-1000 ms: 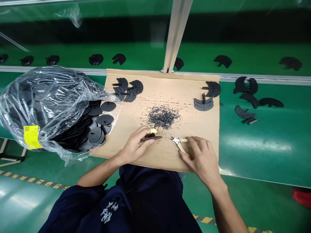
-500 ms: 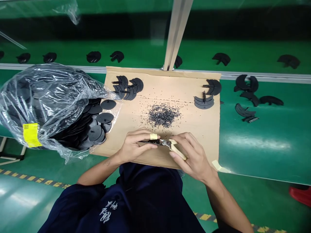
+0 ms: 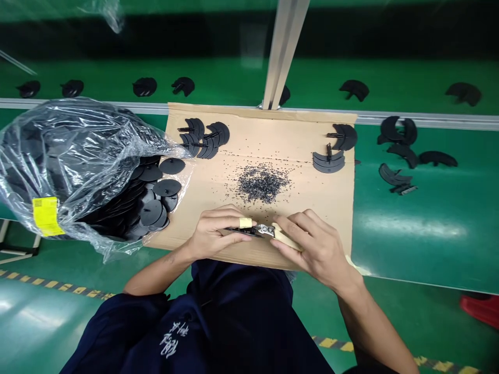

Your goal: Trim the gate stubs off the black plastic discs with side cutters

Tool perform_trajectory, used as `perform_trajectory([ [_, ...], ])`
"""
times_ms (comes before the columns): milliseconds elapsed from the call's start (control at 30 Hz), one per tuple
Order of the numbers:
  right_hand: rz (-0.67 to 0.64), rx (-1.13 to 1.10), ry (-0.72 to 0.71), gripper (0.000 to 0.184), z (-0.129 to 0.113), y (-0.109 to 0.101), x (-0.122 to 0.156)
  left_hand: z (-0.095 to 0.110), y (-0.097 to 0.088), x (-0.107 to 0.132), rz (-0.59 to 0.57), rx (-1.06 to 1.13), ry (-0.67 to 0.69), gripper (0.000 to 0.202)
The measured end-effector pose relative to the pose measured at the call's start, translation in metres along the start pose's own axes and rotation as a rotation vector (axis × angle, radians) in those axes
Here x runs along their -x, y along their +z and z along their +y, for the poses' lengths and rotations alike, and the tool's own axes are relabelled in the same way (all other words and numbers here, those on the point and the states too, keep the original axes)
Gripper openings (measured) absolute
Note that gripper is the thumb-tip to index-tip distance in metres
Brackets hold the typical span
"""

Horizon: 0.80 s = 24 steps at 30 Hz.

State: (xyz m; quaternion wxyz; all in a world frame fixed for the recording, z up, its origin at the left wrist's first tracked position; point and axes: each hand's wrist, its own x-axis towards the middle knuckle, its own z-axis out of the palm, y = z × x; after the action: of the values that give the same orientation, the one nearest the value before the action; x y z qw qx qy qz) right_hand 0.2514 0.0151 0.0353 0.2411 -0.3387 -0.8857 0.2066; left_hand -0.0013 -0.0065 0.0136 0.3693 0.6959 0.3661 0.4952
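Note:
My left hand (image 3: 216,232) pinches a thin black plastic disc (image 3: 238,230) edge-on, with a strip of tape on the forefinger. My right hand (image 3: 314,248) grips small cutters (image 3: 273,232) with cream handles, and their metal jaws touch the disc's right edge. Both hands hover over the near edge of a cardboard sheet (image 3: 296,200). A pile of tiny black trimmings (image 3: 262,183) lies just beyond the hands.
A clear plastic bag (image 3: 74,161) spilling several black discs (image 3: 159,197) sits at the left. Trimmed black pieces lie in stacks at the cardboard's back left (image 3: 205,139) and back right (image 3: 333,150). More pieces (image 3: 401,156) rest on the green conveyor belt. A metal post (image 3: 283,52) rises behind.
My right hand has brought the cutters leftward from the cardboard up against the disc in my left hand. The pieces on the far belt have drifted left.

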Motion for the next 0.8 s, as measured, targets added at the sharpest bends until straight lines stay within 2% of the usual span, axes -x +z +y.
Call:
perform_trajectory([
  [233,0.044,-0.054,-0.023,0.025,0.005,0.006,0.000,0.000,0.001,-0.002,-0.003,0.023,-0.021,0.022],
  [333,0.087,0.061,0.012,0.028,0.005,0.010,0.000,0.001,0.001,-0.004,-0.023,-0.093,-0.010,0.022],
  [467,0.040,0.176,0.061,0.031,0.006,0.007,0.001,-0.003,0.002,-0.007,-0.056,-0.308,0.020,0.020],
  [567,0.094,0.035,0.184,0.029,0.008,0.004,0.004,-0.009,0.003,-0.005,0.010,-0.304,-0.006,0.019],
  [667,0.167,-0.212,0.322,0.030,0.005,0.010,0.005,-0.013,0.006,0.000,0.112,-0.102,-0.176,0.021],
  [733,0.194,-0.356,0.363,0.030,0.000,0.019,0.003,-0.013,0.009,0.003,0.143,0.058,-0.253,0.024],
  [800,0.239,-0.436,0.351,0.024,-0.005,0.029,0.000,-0.012,0.010,0.005,0.130,0.110,-0.246,0.025],
])
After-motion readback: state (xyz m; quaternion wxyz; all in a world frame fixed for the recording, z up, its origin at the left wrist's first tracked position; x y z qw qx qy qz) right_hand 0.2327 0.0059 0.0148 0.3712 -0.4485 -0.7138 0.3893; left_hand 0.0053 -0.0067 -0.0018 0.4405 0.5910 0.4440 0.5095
